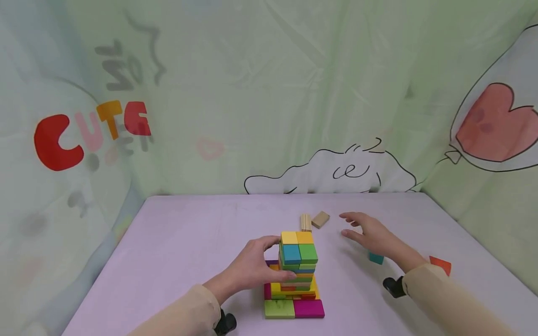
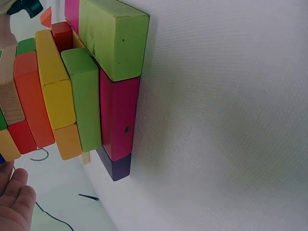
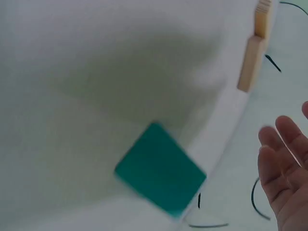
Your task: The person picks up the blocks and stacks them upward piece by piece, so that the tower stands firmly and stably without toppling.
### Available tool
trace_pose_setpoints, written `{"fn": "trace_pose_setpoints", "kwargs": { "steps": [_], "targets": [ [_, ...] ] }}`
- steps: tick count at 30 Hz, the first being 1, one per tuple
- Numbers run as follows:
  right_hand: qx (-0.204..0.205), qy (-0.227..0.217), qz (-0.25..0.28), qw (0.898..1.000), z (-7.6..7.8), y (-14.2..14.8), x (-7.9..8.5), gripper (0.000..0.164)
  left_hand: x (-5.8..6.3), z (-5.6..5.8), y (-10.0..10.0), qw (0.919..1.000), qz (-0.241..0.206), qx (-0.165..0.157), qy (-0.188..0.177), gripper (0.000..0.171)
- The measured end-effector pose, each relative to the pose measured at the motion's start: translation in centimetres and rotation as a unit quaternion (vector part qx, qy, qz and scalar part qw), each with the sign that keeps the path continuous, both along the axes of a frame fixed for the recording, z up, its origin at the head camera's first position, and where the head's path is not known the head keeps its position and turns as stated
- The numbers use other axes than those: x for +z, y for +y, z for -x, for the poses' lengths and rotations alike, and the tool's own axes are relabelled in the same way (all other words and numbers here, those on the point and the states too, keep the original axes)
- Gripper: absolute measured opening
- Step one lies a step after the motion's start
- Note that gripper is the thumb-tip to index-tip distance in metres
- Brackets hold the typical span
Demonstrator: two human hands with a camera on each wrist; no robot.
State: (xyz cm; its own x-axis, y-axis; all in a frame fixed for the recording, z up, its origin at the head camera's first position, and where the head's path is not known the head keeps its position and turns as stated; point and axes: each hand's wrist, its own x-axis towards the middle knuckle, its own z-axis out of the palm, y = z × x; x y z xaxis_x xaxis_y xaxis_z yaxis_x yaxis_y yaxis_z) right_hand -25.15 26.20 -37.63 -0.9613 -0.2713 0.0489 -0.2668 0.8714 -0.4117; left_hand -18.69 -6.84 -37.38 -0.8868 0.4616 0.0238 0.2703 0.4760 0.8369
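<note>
A tower of coloured blocks (image 1: 300,254) stands on the table in front of me, with yellow, orange, blue and green blocks at its top. My left hand (image 1: 249,265) holds the tower from the left, its thumb across the near face and fingers reaching to the far side. Lower down, a lime block (image 2: 115,41) and a magenta block (image 2: 118,115) form part of the wider base. My right hand (image 1: 371,234) hovers to the right of the tower, fingers spread and nothing in them. Below that hand lies a teal block (image 3: 161,171), partly hidden by it in the head view.
Behind the tower are a ridged wooden block (image 1: 306,222) and a plain wooden block (image 1: 321,219). An orange-red block (image 1: 440,265) lies at the right, beside the right sleeve. Printed fabric (image 1: 269,93) hangs around the pale table (image 1: 189,233).
</note>
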Motion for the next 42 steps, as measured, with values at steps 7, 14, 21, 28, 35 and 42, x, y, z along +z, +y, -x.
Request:
{"fn": "trace_pose_setpoints", "kwargs": {
  "steps": [7, 14, 21, 28, 35, 42],
  "targets": [
    [0.041, -0.002, -0.097, 0.994, 2.2, -4.9, -2.0, 0.061, 0.0, -0.2, 0.1, 1.0000, -0.007, 0.001, -0.005, 0.075],
    [0.078, 0.018, -0.187, 0.979, 3.1, -7.8, -2.7, 0.050, 0.2, -0.4, 0.4, 1.0000, -0.008, -0.004, 0.001, 0.074],
    [0.089, 0.054, -0.145, 0.984, 2.6, -8.6, -2.3, 0.018, 0.3, -0.3, 0.2, 0.9999, -0.011, -0.003, -0.004, 0.075],
    [0.093, 0.072, -0.130, 0.985, 1.4, -7.7, -1.9, 0.004, 0.2, -0.4, 0.1, 0.9999, -0.011, -0.003, -0.001, 0.075],
    [0.085, 0.013, -0.096, 0.992, -1.0, -5.6, -1.2, 0.018, 0.4, -0.5, 0.1, 1.0000, -0.007, -0.005, 0.002, 0.076],
    [0.066, -0.037, -0.050, 0.996, -2.5, -3.5, -0.9, 0.034, 0.4, -0.5, 0.1, 1.0000, -0.003, -0.001, 0.002, 0.076]
  ]
}}
